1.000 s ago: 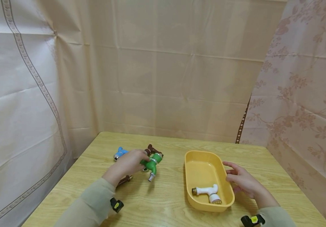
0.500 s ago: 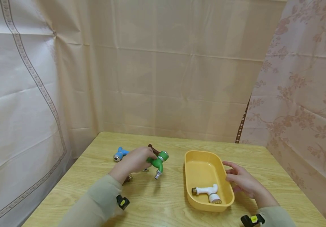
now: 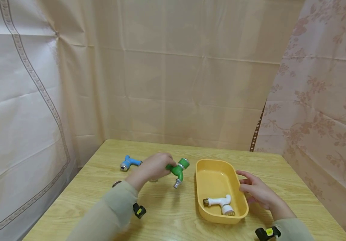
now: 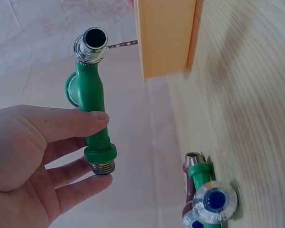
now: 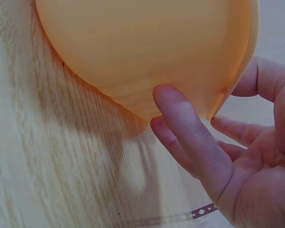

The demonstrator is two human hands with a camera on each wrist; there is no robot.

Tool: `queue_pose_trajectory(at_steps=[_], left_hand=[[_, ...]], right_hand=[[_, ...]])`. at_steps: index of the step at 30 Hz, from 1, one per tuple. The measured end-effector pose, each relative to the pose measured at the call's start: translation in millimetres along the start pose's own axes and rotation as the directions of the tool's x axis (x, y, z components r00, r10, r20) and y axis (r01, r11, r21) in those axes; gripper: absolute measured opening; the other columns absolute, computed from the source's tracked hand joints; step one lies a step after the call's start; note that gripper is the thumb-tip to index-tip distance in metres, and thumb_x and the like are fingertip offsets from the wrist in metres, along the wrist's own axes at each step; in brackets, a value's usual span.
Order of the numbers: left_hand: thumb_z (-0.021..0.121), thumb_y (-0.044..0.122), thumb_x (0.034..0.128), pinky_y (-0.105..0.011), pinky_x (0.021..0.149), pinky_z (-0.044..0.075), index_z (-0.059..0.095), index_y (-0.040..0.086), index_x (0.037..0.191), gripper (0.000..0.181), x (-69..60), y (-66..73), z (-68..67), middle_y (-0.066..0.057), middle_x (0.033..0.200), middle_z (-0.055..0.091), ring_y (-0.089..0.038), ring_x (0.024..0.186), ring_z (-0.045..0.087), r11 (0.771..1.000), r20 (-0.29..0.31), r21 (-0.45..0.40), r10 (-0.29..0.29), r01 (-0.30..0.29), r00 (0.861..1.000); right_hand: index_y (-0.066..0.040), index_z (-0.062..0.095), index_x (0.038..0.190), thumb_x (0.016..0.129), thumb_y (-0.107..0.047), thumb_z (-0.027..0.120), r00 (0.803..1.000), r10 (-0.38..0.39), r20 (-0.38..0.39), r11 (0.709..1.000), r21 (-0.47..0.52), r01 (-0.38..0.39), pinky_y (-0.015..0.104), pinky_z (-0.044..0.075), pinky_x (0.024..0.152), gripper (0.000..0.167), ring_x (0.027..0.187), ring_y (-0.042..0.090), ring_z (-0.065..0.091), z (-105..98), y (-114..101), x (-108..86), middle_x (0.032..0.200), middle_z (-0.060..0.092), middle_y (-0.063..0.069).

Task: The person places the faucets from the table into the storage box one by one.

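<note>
In the head view, your left hand (image 3: 155, 166) grips the green tap (image 3: 178, 170), holding it above the surface (image 3: 166, 216) just left of the yellow tray (image 3: 221, 219). Its metal spout points down. Your right hand (image 3: 260, 192) is at the tray's right side, fingers extended and spread, touching its wall rather than grasping it. The white tap (image 3: 220, 202) lies in the tray's near end. The blue tap (image 3: 129, 163) rests on the surface, beyond your left wrist. A brown thing (image 3: 116, 183) is mostly hidden by your left sleeve.

In the left wrist view, you pinch the green tap between your thumb and fingers, with its threaded end near your fingertips. At lower right, 2 more taps sit close together: a second green tap (image 4: 202, 175) with a clear, blue-centred knob (image 4: 214, 200), and a brown tap (image 4: 189, 187) beside it.

In the right wrist view, your fingers rest on the tray's outside.
</note>
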State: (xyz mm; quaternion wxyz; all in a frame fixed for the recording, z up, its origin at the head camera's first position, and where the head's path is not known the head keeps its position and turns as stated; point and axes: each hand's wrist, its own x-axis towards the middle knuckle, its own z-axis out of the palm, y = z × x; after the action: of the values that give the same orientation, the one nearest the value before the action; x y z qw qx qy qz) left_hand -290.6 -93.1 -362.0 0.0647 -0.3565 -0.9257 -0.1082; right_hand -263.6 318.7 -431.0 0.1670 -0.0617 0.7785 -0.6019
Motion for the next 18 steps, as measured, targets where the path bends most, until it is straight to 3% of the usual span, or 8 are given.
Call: queue_pose_trajectory(at_steps=[18], left_hand=[[0.079,0.01,0.0903,-0.026,0.083,0.054,0.08,0.016,0.113,0.023,28.0,24.4,-2.9,0.004,0.105,0.069,-0.011,0.096,0.064,0.996,0.019,0.037,0.076,-0.076,0.997]], right_hand=[[-0.002,0.014,0.161,0.094,-0.001,0.057,1.0,0.004,-0.018,1.0,-0.001,-0.004,0.056,0.06,0.071,0.08,0.112,0.036,0.063,-1,3,2.1,0.15,0.032,0.04]])
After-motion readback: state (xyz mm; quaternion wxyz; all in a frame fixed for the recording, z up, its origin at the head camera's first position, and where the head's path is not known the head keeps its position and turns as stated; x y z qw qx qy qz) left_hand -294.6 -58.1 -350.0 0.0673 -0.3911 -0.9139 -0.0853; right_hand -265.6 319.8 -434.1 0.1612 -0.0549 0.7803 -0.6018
